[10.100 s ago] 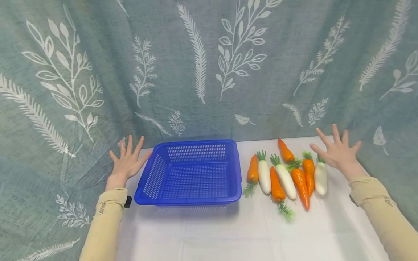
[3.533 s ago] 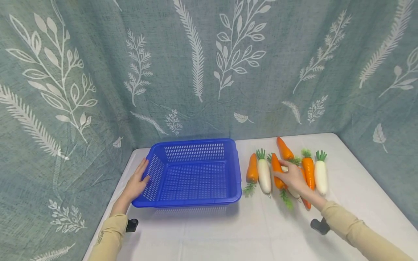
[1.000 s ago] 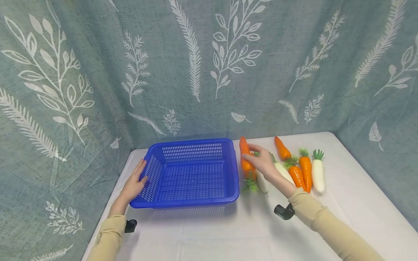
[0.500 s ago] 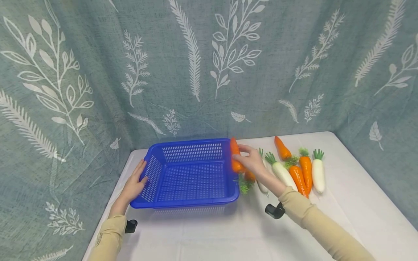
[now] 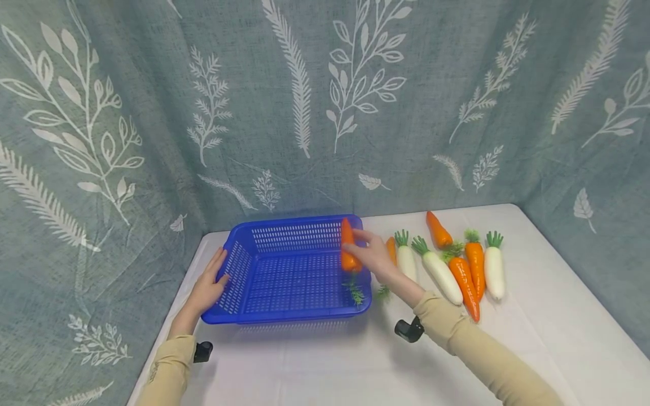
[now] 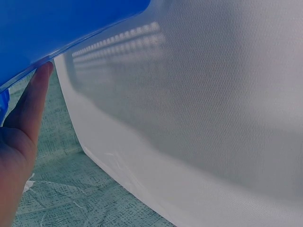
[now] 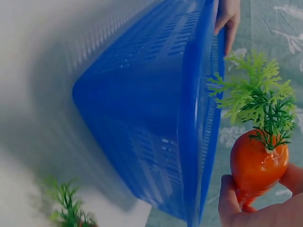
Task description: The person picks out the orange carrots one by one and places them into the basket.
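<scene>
A blue plastic basket (image 5: 299, 282) with slotted walls stands on the white-covered table. My right hand (image 5: 376, 256) pinches an orange carrot (image 5: 348, 248) between thumb and fingers, over the basket's right part. In the right wrist view, the carrot (image 7: 259, 163) hangs above the rim with its green leaves outward. My left hand (image 5: 207, 287) grips the basket's left rim, thumb over the edge and fingers along the outside. From the left wrist, one digit of that hand (image 6: 21, 127) touches the underside of the blue rim.
Right of the basket lie several orange carrots (image 5: 464, 285) and white radishes (image 5: 443, 276), with another carrot (image 5: 438, 230) farther back. My right arm partly hides one carrot and one radish. A grey-green leaf-patterned curtain (image 5: 304, 113) hangs behind the table.
My right hand has picked the carrot from the row and carried it left, across the basket's right rim. My left hand, earlier spread beside the basket, has come onto its left rim and stayed there.
</scene>
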Tool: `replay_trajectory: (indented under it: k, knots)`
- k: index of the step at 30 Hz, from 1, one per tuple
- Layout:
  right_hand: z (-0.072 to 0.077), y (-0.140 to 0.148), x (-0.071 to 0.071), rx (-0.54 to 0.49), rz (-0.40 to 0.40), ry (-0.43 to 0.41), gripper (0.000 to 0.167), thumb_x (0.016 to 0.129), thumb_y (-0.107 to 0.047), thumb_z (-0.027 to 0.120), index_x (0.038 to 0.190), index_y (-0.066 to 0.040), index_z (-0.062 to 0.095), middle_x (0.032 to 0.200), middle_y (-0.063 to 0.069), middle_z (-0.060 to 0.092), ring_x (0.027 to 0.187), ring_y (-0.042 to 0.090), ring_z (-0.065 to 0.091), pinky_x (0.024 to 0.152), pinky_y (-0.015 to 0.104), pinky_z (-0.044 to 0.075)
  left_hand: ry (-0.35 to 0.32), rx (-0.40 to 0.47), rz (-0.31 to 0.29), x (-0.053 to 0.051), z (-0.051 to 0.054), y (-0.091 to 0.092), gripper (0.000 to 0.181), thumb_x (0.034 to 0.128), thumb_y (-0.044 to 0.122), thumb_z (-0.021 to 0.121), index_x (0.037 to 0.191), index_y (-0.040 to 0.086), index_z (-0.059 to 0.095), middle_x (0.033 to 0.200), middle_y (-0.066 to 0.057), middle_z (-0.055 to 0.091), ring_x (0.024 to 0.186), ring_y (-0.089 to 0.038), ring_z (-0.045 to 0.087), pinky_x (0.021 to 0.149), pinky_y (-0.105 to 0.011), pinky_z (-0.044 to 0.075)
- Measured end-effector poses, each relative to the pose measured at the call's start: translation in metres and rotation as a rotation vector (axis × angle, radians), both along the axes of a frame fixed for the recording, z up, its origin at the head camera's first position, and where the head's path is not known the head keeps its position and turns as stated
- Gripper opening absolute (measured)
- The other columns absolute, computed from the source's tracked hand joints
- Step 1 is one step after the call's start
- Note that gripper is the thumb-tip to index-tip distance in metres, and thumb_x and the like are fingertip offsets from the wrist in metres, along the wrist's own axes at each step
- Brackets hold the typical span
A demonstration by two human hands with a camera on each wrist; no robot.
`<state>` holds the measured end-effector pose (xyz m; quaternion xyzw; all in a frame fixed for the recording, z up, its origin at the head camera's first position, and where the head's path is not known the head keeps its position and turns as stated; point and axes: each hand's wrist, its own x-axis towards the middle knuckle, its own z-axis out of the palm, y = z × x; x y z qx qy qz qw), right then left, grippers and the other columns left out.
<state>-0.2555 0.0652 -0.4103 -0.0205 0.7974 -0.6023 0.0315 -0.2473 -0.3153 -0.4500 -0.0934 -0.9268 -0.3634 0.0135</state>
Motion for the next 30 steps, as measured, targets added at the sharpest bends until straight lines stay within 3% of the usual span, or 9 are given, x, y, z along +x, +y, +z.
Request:
replay_trajectory:
  k: [3, 9, 16, 21, 23, 28, 30]
  knots:
    - [-0.004, -0.005, -0.001, -0.02, -0.001, -0.014, 0.056, 0.089, -0.021, 0.064, 0.137, 0.002, 0.046, 0.137, 0.022, 0.051, 0.115, 0.034, 0.059, 0.1, 0.044, 0.048, 0.009, -0.001, -0.004, -0.001, -0.001, 0.0, 0.06, 0.0925, -0.005, 0.041, 0.147, -0.009, 0.017, 0.155, -0.029, 0.007, 0.141, -0.051, 0.008, 0.112, -0.065, 0.011]
    - [-0.007, -0.011, -0.004, -0.065, -0.02, -0.04, 0.056, 0.089, -0.022, 0.063, 0.138, 0.001, 0.046, 0.139, 0.022, 0.05, 0.122, 0.033, 0.054, 0.104, 0.044, 0.044, 0.005, -0.007, 0.0, -0.001, -0.002, -0.001, 0.06, 0.093, -0.004, 0.041, 0.147, -0.008, 0.016, 0.156, -0.028, 0.006, 0.142, -0.05, 0.007, 0.113, -0.065, 0.01]
    - [-0.012, -0.022, -0.01, -0.108, -0.035, -0.008, 0.056, 0.088, -0.018, 0.063, 0.136, 0.005, 0.046, 0.135, 0.025, 0.052, 0.117, 0.036, 0.056, 0.103, 0.044, 0.045, 0.015, -0.013, 0.005, 0.0, -0.001, -0.001, 0.06, 0.0925, -0.004, 0.041, 0.147, -0.009, 0.017, 0.155, -0.03, 0.008, 0.141, -0.051, 0.008, 0.113, -0.065, 0.011]
    - [-0.018, -0.03, -0.012, -0.075, -0.043, 0.01, 0.054, 0.088, -0.018, 0.063, 0.135, 0.006, 0.047, 0.132, 0.025, 0.054, 0.117, 0.036, 0.056, 0.102, 0.044, 0.046, 0.016, -0.004, 0.005, 0.001, -0.001, 0.0, 0.059, 0.0927, -0.004, 0.042, 0.147, -0.009, 0.018, 0.155, -0.03, 0.009, 0.141, -0.051, 0.008, 0.112, -0.065, 0.011]
    - [-0.02, -0.033, -0.013, -0.066, -0.041, 0.009, 0.055, 0.088, -0.017, 0.063, 0.135, 0.006, 0.046, 0.133, 0.025, 0.053, 0.113, 0.036, 0.058, 0.095, 0.045, 0.051, 0.012, -0.005, 0.005, 0.001, -0.001, 0.0, 0.059, 0.093, -0.004, 0.042, 0.147, -0.009, 0.017, 0.155, -0.029, 0.008, 0.141, -0.051, 0.008, 0.112, -0.065, 0.011]
    - [-0.026, -0.04, -0.016, 0.052, -0.033, 0.041, 0.055, 0.086, -0.017, 0.065, 0.135, 0.002, 0.048, 0.132, 0.022, 0.056, 0.102, 0.033, 0.063, 0.081, 0.039, 0.057, -0.01, -0.009, 0.009, 0.001, 0.0, 0.0, 0.06, 0.0937, -0.004, 0.04, 0.148, -0.007, 0.015, 0.156, -0.027, 0.006, 0.142, -0.049, 0.006, 0.113, -0.064, 0.01]
    - [-0.029, -0.042, -0.017, 0.111, -0.024, 0.059, 0.055, 0.085, -0.018, 0.065, 0.135, 0.0, 0.049, 0.131, 0.022, 0.057, 0.101, 0.032, 0.064, 0.082, 0.036, 0.056, -0.014, -0.012, 0.012, 0.001, 0.001, 0.0, 0.06, 0.0939, -0.003, 0.04, 0.148, -0.007, 0.015, 0.157, -0.027, 0.006, 0.142, -0.049, 0.006, 0.114, -0.064, 0.01]
